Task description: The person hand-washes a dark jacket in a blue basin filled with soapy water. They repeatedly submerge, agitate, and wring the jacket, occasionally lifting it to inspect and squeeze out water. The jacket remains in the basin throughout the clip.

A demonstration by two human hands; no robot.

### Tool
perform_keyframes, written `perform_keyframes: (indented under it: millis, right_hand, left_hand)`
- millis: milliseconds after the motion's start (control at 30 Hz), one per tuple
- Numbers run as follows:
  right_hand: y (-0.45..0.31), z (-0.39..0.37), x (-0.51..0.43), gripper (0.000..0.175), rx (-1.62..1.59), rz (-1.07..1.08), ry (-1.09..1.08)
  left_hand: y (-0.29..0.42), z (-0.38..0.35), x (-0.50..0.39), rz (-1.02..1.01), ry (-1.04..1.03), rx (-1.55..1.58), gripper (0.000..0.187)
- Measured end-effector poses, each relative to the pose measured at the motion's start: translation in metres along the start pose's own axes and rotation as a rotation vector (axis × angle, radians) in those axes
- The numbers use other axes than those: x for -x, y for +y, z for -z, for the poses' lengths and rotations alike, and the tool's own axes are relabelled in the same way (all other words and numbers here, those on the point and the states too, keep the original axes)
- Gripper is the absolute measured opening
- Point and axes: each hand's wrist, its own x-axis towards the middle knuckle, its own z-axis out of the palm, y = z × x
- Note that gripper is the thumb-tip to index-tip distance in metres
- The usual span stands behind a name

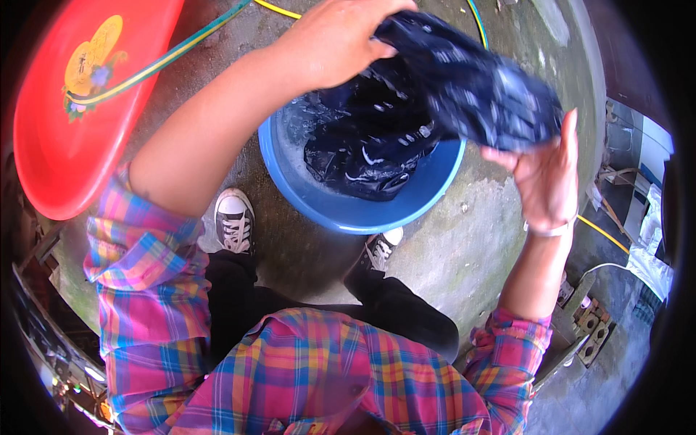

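A dark, wet garment [478, 81] is stretched between my two hands above a blue plastic basin [337, 215]. My left hand [348, 41] grips its upper left end. At the lower right end, my right hand [544, 179] has it between the thumb and the fingers, partly hidden by the cloth. The raised part is blurred and has pale wet glints. Below it, more dark wet cloth [370, 157] lies in the basin and hangs together with the raised part. Cloudy, foamy water [291, 130] shows along the basin's left side.
A red plastic basin [49, 157] with a printed pattern leans at the left. The end of a green and yellow hose [179, 60] reaches over it. My shoes [235, 220] are on the worn concrete floor [467, 217]. Perforated bricks [592, 331] lie at the right.
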Motion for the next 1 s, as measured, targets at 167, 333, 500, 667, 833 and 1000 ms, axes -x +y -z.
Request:
perform_keyframes:
  millis: [167,333,500,667,833,1000]
  right_hand:
    - [0.052,-0.001,-0.017,0.041,0.598,0.046,0.004]
    - [0.228,0.010,0.021,0.076,1.406,-0.194,-0.080]
    - [0.279,0.004,-0.007,0.035,1.448,-0.238,0.121]
    - [0.232,0.048,0.010,0.007,0.232,-0.046,0.355]
    - [0.118,0.037,0.023,0.008,-0.060,0.112,0.252]
    - [0.041,0.014,0.051,0.018,-0.044,0.247,0.317]
  left_hand:
    - [-0.036,-0.008,0.044,0.280,-0.268,-0.264,0.051]
    - [-0.003,-0.017,0.076,0.338,-0.920,-0.068,0.040]
    - [-0.026,-0.082,0.181,0.144,-0.862,-0.465,0.035]
    - [-0.014,-0.102,0.136,0.402,-1.024,0.003,0.028]
    - [0.016,-0.053,0.064,0.350,-0.569,0.321,0.023]
    - [0.042,-0.008,0.006,0.251,-0.370,0.599,0.016]
